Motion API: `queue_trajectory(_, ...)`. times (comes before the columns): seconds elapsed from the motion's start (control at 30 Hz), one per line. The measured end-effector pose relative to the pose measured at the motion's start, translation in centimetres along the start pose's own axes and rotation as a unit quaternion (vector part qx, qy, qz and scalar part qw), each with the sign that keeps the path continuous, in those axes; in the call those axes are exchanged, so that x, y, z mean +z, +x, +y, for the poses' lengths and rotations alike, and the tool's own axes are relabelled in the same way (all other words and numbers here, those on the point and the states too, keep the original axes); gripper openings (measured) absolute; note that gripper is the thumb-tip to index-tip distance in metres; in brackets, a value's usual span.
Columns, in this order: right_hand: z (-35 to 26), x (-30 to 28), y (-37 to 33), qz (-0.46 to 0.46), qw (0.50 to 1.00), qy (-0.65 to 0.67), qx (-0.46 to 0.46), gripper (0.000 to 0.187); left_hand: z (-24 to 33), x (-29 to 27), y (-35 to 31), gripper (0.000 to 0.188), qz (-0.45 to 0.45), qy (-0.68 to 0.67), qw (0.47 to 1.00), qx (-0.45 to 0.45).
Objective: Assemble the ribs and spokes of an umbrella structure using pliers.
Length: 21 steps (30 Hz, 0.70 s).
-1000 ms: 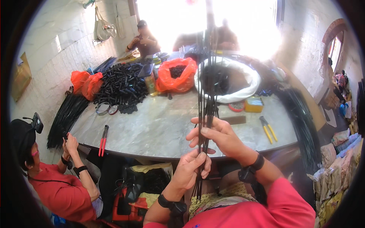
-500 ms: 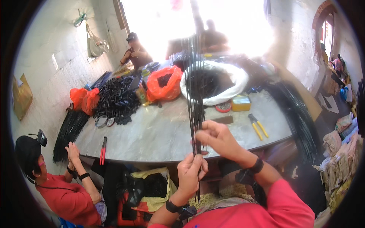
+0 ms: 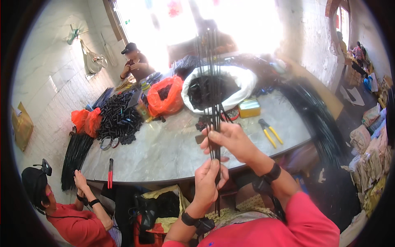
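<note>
Left hand (image 3: 206, 183): clasps thin black rods (image 3: 214, 109) near their lower ends.
Right hand (image 3: 231, 140): thumb and fingers pinch the rods higher up.
Rods: upright, at the near edge of the bench (image 3: 156, 156).
Bench, right side: yellow-handled pliers (image 3: 263, 124).

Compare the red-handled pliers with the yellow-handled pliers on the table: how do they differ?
The red-handled pliers have handles close together; the yellow-handled pliers have theirs spread apart. The red-handled pliers lie toward the left of the table; the yellow-handled pliers toward its right. Both have dark heads.
</note>
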State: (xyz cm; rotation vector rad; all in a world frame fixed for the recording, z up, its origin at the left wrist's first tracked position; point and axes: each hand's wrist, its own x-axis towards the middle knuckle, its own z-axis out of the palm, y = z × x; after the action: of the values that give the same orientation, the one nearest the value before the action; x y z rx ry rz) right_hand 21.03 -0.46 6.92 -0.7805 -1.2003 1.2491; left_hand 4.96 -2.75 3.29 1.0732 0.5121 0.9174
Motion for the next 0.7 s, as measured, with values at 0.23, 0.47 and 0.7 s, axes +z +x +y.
queue_trajectory(0.23,-0.1,1.8,-0.1,0.022,0.999,-0.010,-0.041,0.029,-1.7,-0.1,-0.1,0.027,0.043,-0.016,0.998,0.034)
queue_trajectory(0.47,1.5,1.7,0.6,0.083,0.993,-0.053,-0.063,0.030,-1.9,-0.4,0.5,0.028,0.055,-0.048,0.997,0.040)
queue_trajectory(0.7,1.7,0.9,0.7,0.086,0.993,-0.030,-0.074,0.023,-0.9,-0.6,0.1,0.032,0.059,-0.036,0.996,0.050)
